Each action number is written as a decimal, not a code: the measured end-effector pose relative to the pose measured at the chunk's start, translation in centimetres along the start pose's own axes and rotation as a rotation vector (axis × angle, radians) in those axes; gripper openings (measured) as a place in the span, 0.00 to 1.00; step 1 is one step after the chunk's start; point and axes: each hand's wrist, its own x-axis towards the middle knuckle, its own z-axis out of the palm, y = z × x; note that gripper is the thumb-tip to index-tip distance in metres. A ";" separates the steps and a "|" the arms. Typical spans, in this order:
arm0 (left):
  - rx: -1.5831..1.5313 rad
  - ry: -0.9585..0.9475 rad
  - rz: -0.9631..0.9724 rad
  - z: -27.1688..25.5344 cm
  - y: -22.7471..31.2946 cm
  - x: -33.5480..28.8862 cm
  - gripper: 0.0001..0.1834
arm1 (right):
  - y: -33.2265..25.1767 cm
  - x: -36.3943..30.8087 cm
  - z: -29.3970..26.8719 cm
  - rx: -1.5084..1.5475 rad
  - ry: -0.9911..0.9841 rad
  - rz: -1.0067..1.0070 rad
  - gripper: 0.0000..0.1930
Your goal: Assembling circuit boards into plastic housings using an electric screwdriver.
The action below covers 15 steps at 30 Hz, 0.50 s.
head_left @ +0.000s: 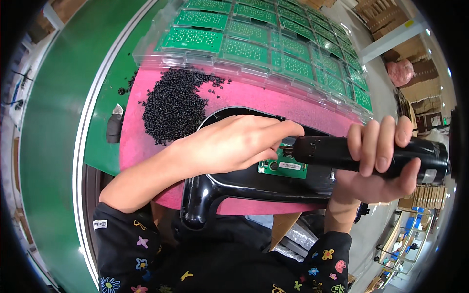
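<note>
black tool (330, 149) partly hides the green board (299, 172) below.

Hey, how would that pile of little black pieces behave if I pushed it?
The pile would probably spread instead of sliding whole, since it looks loose. Each piece is likely light, being tiny, and might scatter; strays lie nearby.

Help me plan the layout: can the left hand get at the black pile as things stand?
Probably yes: the left hand is close to the pile, with only the shell rim between and nothing covering the pile.
</note>
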 end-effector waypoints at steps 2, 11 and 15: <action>-0.028 -0.033 -0.013 -0.1 0.1 0.2 0.26 | -0.3 -0.3 0.0 0.035 0.003 -0.014 0.14; -0.028 0.067 0.018 0.6 -0.4 -0.1 0.22 | -0.3 -0.9 -0.3 0.052 0.037 -0.015 0.15; 0.006 0.064 0.043 0.5 -0.3 0.4 0.24 | -0.5 -1.1 -0.2 -0.020 0.076 0.005 0.15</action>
